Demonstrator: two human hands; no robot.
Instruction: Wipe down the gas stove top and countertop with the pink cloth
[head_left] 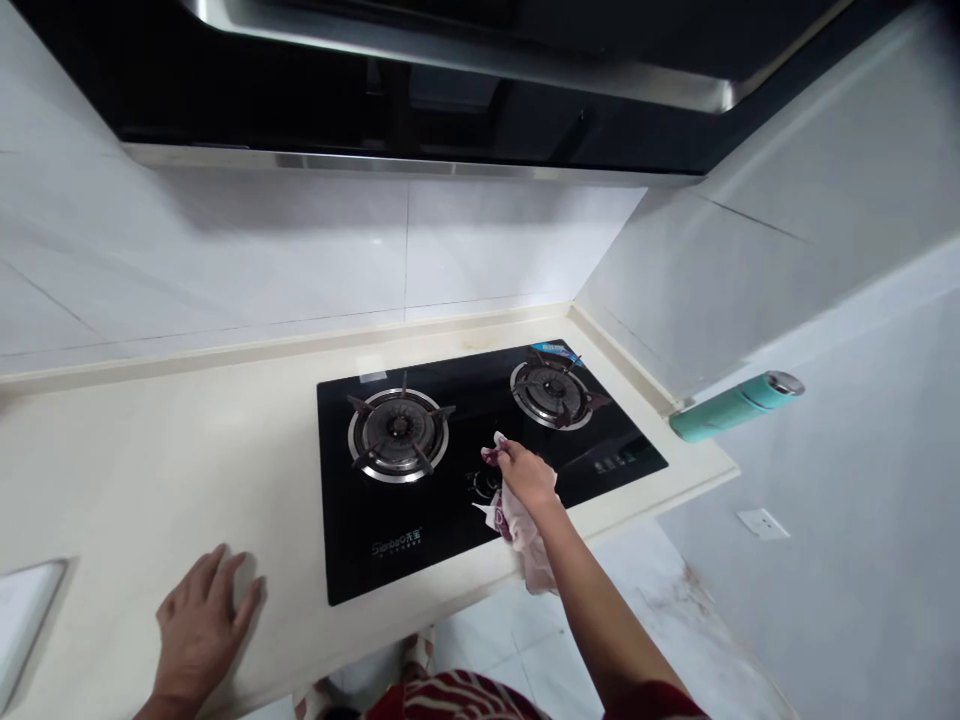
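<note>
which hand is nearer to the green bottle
Right. The right hand grips a cloth over the cooktop, left of the green bottle; the left hand is farther off, on the counter past the cooktop's left edge.

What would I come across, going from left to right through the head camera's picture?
White flat-topped object at the edge, the person's left hand, the left burner, the right hand holding a cloth, the teal bottle.
</note>
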